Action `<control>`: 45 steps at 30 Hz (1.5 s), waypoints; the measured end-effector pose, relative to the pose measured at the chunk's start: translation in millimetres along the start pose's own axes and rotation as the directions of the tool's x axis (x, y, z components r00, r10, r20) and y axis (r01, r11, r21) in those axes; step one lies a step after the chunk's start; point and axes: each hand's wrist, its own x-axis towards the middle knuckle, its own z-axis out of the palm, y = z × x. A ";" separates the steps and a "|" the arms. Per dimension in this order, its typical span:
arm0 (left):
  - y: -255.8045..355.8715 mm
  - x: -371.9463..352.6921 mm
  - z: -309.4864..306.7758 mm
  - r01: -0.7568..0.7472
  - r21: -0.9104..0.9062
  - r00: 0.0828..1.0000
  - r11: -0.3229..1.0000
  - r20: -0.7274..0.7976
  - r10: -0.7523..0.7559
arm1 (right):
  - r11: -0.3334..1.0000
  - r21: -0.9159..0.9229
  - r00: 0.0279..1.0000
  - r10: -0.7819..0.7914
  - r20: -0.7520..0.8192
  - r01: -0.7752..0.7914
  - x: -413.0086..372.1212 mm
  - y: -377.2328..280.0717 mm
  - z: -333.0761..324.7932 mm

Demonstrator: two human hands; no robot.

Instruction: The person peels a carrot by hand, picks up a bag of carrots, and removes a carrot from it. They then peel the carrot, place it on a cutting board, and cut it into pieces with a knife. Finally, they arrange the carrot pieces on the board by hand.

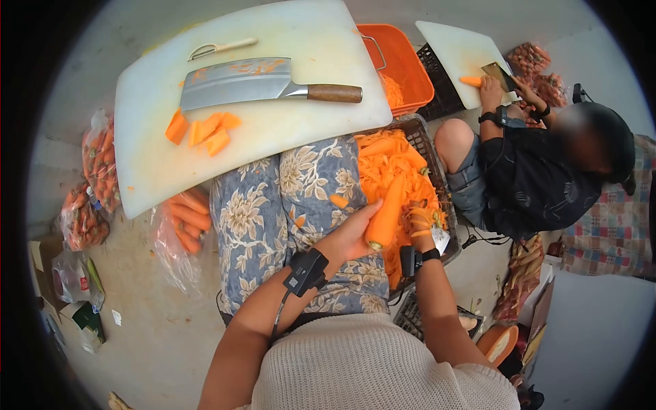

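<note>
My left hand (pixel 357 232) is wrapped round a thick peeled carrot (pixel 388 210), held at a slant above a dark plastic crate (pixel 425 137). Orange carrot peelings (pixel 393 167) fill the crate. Beside the carrot, my right hand (pixel 420 224) has its fingers curled among the peelings, with orange strips lying across them; what it grips is hidden. Ahead, a large white cutting board (pixel 294 41) bears a cleaver (pixel 239 80) with a wooden handle, a pale-handled peeler (pixel 222 48) and several cut carrot pieces (pixel 205 131).
An orange tub (pixel 403 58) with shredded carrot stands behind the crate. At right, a co-worker (pixel 540 157) holds a carrot and a blade at another white board (pixel 465 51). Bags of carrots (pixel 101 160) lie at left, and another carrot bag (pixel 186 222) sits beside my knees.
</note>
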 end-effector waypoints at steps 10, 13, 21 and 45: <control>-1.4 -0.7 -6.5 0.033 0.017 0.997 0.999 0.067 -0.034 | 0.916 -0.086 0.920 -0.390 0.031 0.391 -214.4 -69.8 152.8; -3.1 0.4 -2.9 -0.009 0.037 1.000 0.999 0.029 0.008 | 0.798 -0.194 0.822 -0.557 0.120 0.570 -253.9 -85.1 180.5; -10.3 4.1 1.5 -0.188 0.182 0.981 0.965 -0.012 0.193 | 0.596 -0.457 0.726 -0.662 0.186 0.661 -225.2 -58.7 196.4; -8.1 3.0 6.6 -0.051 0.340 0.990 0.939 -0.109 0.093 | 0.705 -0.534 0.850 -0.524 0.053 0.468 -133.9 -87.4 183.1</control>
